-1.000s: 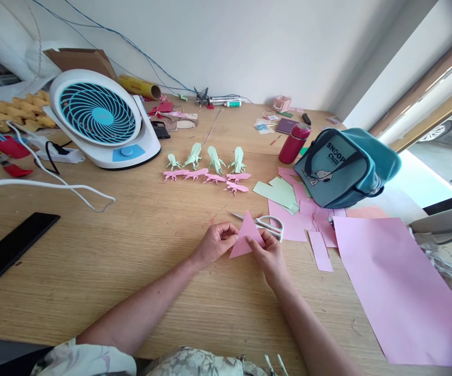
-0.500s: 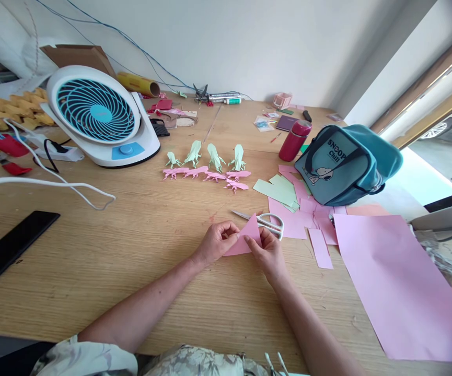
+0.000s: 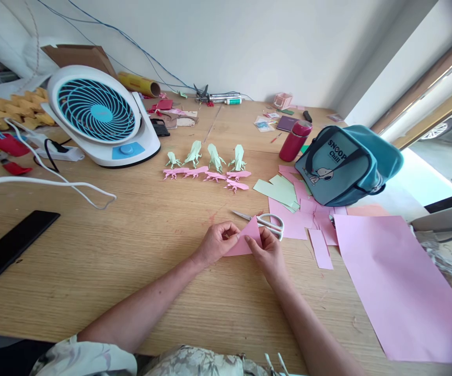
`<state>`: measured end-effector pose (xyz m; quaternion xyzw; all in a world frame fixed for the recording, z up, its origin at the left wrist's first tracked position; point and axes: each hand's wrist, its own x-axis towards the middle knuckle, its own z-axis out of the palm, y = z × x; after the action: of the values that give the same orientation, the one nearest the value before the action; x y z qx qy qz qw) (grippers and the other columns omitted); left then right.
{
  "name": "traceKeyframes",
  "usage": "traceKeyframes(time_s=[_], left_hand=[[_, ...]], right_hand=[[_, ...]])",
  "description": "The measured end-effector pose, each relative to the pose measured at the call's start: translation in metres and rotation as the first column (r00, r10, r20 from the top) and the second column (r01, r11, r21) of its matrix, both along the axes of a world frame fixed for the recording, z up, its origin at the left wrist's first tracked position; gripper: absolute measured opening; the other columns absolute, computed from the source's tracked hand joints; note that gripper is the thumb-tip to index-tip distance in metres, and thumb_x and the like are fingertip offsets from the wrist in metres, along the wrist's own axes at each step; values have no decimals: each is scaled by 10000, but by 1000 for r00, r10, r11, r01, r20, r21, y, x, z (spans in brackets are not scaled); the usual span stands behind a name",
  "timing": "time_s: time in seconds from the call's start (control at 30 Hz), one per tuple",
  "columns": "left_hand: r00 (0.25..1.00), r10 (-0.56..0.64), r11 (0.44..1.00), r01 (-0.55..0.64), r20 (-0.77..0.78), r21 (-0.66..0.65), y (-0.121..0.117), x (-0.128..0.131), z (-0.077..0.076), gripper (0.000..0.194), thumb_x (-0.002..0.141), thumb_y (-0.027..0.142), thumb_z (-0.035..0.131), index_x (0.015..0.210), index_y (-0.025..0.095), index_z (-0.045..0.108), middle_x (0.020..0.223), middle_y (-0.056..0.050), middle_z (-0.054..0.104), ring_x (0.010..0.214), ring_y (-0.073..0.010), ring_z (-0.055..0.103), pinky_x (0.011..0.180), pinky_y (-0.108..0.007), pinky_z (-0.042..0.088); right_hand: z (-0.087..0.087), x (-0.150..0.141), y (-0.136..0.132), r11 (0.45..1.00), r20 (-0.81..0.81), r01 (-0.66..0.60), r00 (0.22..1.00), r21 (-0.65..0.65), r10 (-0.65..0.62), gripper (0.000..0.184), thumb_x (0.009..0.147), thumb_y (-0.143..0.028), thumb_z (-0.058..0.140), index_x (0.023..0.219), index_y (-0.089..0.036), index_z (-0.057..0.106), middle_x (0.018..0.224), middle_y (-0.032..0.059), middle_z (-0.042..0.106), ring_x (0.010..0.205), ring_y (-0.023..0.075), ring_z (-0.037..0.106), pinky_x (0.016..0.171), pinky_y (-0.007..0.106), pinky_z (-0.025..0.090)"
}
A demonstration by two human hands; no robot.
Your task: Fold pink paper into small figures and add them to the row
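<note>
A pink sheet of paper (image 3: 245, 245), folded to a pointed triangular shape, is held between both hands just above the table. My left hand (image 3: 218, 243) pinches its left edge between thumb and fingers. On the other side, my right hand (image 3: 267, 252) grips the right edge, its thumb lying on the front face. Scissors (image 3: 273, 224) with white handles lie right behind the paper, partly covered by it and by my right hand. Farther back stand several folded green paper insects (image 3: 215, 157), with a row of pink paper insects (image 3: 213, 176) in front of them.
Cut pink and green paper pieces (image 3: 278, 192) lie right of the scissors, beside a large pink sheet (image 3: 394, 282). A teal bag (image 3: 339, 167) and a red bottle (image 3: 295, 141) stand behind. At left are a fan (image 3: 99, 112), a white cable (image 3: 69, 183) and a black phone (image 3: 16, 245).
</note>
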<state>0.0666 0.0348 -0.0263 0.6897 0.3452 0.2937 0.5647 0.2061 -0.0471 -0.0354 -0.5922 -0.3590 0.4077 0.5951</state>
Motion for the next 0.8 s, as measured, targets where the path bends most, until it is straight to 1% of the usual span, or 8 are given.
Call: traceKeyframes(time_s=[0.2, 0.3, 0.4, 0.57, 0.7, 0.8], left_hand=[[1000, -3, 999, 5, 28, -52, 0, 1, -2, 149, 781, 265, 603, 727, 127, 612, 690, -5, 601, 609, -98, 509, 566, -200, 391], [999, 8, 998, -6, 34, -60, 0, 1, -1, 138, 770, 259, 605, 712, 134, 598, 680, 1, 589, 603, -97, 506, 568, -202, 389], [999, 1, 998, 2, 42, -61, 1, 1, 0, 139, 769, 265, 600, 716, 137, 596, 687, -2, 595, 614, -104, 521, 579, -206, 400], [999, -8, 998, 11, 49, -56, 1, 0, -1, 139, 767, 271, 600, 722, 140, 598, 684, -1, 598, 616, -109, 527, 580, -209, 404], [999, 6, 999, -4, 36, -50, 1, 0, -1, 117, 757, 243, 604, 698, 143, 589, 661, 9, 587, 595, -102, 507, 566, -205, 385], [999, 17, 999, -16, 38, -50, 2, 0, -1, 112, 755, 231, 605, 688, 144, 585, 657, 17, 579, 596, -96, 501, 568, -201, 378]], right_hand=[[-2, -1, -1, 1000, 35, 5, 999, 19, -6, 247, 778, -403, 708, 798, -197, 572, 720, -20, 563, 616, 129, 477, 584, 251, 417], [-3, -1, -2, 999, 51, -2, 999, 39, 0, 218, 793, -378, 696, 805, -201, 570, 725, -22, 557, 629, 130, 481, 596, 251, 417], [-4, -1, -2, 999, 76, -12, 997, 49, 8, 185, 807, -355, 680, 820, -203, 575, 749, -12, 581, 652, 141, 501, 614, 260, 423], [-3, -1, -3, 997, 156, -15, 988, 80, 2, 137, 826, -324, 654, 835, -206, 586, 771, -1, 601, 683, 154, 519, 635, 270, 423], [-1, -2, -4, 995, 238, -30, 971, 96, 6, 98, 845, -297, 631, 844, -208, 588, 751, -10, 575, 669, 146, 498, 625, 266, 408], [-1, -2, -4, 993, 263, -37, 965, 113, 7, 82, 853, -279, 622, 853, -209, 579, 749, -11, 554, 659, 142, 481, 620, 267, 407]])
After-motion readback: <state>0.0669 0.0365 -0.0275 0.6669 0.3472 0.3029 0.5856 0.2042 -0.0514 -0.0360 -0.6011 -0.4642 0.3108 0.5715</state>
